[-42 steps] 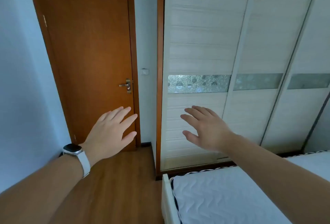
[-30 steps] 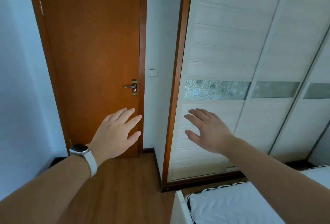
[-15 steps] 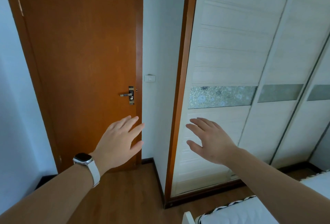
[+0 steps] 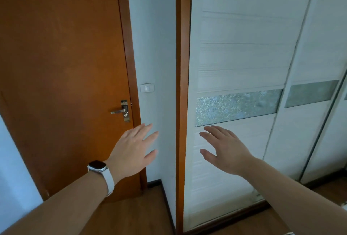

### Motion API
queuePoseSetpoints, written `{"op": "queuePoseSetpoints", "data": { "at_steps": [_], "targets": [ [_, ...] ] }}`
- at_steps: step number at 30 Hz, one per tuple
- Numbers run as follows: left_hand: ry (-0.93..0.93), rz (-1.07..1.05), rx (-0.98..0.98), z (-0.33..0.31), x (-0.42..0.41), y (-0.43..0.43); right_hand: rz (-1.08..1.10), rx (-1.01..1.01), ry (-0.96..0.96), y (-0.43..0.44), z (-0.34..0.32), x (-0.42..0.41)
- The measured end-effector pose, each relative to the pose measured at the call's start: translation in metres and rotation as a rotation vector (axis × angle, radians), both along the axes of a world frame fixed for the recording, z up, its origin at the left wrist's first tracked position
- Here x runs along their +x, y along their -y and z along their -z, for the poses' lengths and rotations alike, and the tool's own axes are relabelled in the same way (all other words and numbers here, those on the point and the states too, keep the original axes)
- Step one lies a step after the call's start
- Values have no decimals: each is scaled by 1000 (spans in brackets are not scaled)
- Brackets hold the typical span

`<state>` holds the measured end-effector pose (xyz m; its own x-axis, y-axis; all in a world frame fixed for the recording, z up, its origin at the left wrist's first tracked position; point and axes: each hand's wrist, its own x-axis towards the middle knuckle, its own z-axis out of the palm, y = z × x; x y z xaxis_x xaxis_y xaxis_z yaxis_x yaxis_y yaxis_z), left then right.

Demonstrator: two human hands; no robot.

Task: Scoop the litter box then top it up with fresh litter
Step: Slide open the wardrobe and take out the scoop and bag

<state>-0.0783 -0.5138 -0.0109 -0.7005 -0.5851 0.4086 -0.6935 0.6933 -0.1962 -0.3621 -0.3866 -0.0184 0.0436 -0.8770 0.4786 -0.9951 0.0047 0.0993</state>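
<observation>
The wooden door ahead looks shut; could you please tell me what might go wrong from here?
The door is closed, and neither the left hand nor the right hand is on its handle; walking on could mean bumping into it. The brown wardrobe frame stands forward of the wall close to the right hand, which might knock against it.

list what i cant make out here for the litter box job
Head view:
- No litter box, scoop or fresh litter in frame.
- Room behind the orange-brown wooden door: the shut door hides it.
- Inside of the white sliding wardrobe: panels closed, and its frosted glass strip is too cloudy.
- Palms of left hand and right hand: their backs face the camera.
</observation>
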Motion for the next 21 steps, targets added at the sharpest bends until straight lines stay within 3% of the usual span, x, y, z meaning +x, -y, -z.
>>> {"op": "queuePoseSetpoints", "data": {
  "at_steps": [10,21],
  "targets": [
    [-59,77,-2,-33,-111,82,19,-75,2,89,-17,-88],
    [-98,188,-250,-80,-196,191,17,-154,-15,193,-40,-122]
  ]
}}
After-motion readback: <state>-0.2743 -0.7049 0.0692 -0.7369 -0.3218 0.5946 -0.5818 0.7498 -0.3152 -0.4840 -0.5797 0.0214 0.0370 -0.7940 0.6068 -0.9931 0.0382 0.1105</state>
